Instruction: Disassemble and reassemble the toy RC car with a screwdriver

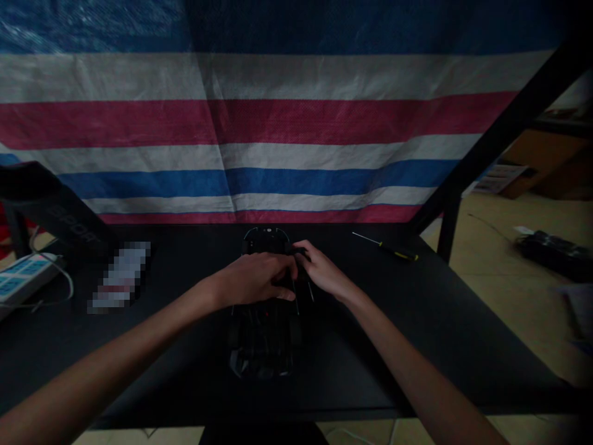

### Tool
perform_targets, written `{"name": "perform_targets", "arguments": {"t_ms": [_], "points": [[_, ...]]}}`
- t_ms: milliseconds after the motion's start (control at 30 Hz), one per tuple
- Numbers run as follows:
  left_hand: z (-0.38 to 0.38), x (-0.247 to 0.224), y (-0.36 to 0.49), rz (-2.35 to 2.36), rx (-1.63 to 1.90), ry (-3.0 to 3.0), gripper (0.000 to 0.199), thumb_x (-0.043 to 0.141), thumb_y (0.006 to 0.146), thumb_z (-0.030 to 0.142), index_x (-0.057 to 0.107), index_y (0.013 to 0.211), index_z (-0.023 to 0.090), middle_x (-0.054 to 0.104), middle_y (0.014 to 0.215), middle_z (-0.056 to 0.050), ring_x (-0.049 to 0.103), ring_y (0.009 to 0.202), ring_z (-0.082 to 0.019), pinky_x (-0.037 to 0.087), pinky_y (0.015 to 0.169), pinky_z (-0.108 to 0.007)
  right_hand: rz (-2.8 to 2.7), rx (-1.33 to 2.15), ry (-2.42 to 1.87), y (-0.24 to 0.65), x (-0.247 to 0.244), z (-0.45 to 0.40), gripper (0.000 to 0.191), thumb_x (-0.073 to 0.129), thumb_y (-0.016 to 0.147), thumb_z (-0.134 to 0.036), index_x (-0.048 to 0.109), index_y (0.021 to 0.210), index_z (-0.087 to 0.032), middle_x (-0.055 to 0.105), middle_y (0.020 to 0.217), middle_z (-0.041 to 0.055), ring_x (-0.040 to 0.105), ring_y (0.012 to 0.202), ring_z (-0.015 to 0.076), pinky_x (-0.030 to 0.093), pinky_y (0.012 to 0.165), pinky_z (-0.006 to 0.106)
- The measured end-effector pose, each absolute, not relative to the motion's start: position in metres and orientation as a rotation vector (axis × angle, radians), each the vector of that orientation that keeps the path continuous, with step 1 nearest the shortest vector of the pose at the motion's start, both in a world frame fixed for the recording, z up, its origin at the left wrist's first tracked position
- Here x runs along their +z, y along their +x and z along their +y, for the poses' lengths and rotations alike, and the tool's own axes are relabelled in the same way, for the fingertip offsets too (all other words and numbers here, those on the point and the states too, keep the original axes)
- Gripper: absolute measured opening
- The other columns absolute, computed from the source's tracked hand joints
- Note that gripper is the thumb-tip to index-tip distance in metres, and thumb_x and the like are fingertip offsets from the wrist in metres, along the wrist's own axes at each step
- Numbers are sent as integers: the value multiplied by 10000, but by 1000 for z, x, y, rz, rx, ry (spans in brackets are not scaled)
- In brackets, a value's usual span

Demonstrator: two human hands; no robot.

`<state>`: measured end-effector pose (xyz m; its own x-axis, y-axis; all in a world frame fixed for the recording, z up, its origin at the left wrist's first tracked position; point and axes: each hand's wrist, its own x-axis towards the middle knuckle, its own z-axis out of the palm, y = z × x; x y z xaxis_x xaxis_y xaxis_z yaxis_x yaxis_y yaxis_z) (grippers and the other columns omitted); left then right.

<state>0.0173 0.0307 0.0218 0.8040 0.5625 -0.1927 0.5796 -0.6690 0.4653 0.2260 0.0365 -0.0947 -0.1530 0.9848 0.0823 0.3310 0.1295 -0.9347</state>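
A dark toy car (264,346) lies lengthwise on the black table (185,371), its details mostly lost in the dim light. My left hand (254,278) reaches across the car's middle, fingers bent over its right side and thumb apart below them. Close against that same side is my right hand (322,266), its fingers closed around a small dark piece. A thin metal rod (311,292) shows just below the right hand; whether it belongs to the held piece I cannot tell. Between the hands, the contact spot is hidden by fingers.
A screwdriver (398,251) with a black and yellow handle lies at the back right. On the left are a blurred-out flat object (121,275), a white power strip (28,272) with a cable, and a dark "SPORT" item (74,216). Behind hangs a striped sheet (296,123).
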Motion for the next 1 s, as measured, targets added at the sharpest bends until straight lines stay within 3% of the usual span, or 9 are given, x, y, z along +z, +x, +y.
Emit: {"name": "perform_targets", "arguments": {"t_ms": [167, 533, 767, 1000], "points": [[27, 19, 13, 831, 12, 2455, 302, 689, 954, 434, 645, 1162, 219, 655, 929, -5, 611, 826, -179, 379, 711, -302, -1646, 1008, -1319, 224, -91, 34, 235, 455, 1028, -288, 564, 1235, -263, 726, 915, 14, 732, 886, 197, 567, 820, 347], [26, 21, 13, 804, -6, 2505, 294, 656, 973, 437, 631, 1143, 199, 679, 1006, -33, 623, 844, -183, 406, 732, -312, -1754, 820, -1446, 225, -73, 26, 226, 450, 1053, -347, 624, 1134, -228, 738, 996, 69, 715, 928, 215, 490, 808, 323], [36, 22, 18, 778, -99, 2494, 288, 711, 937, 412, 612, 1117, 211, 702, 1098, -36, 656, 909, -200, 413, 744, -304, -1807, 709, -1550, 231, -54, 18, 229, 443, 1046, -395, 616, 1013, -249, 679, 810, 32, 679, 767, 231, 427, 705, 321], [42, 30, 24, 755, -227, 2461, 267, 751, 912, 383, 612, 1062, 211, 685, 952, -8, 635, 814, -183, 390, 692, -285, -1771, 651, -1615, 231, -44, 14, 201, 451, 1043, -399, 568, 954, -261, 595, 679, -18, 619, 635, 192, 367, 612, 290]]}}
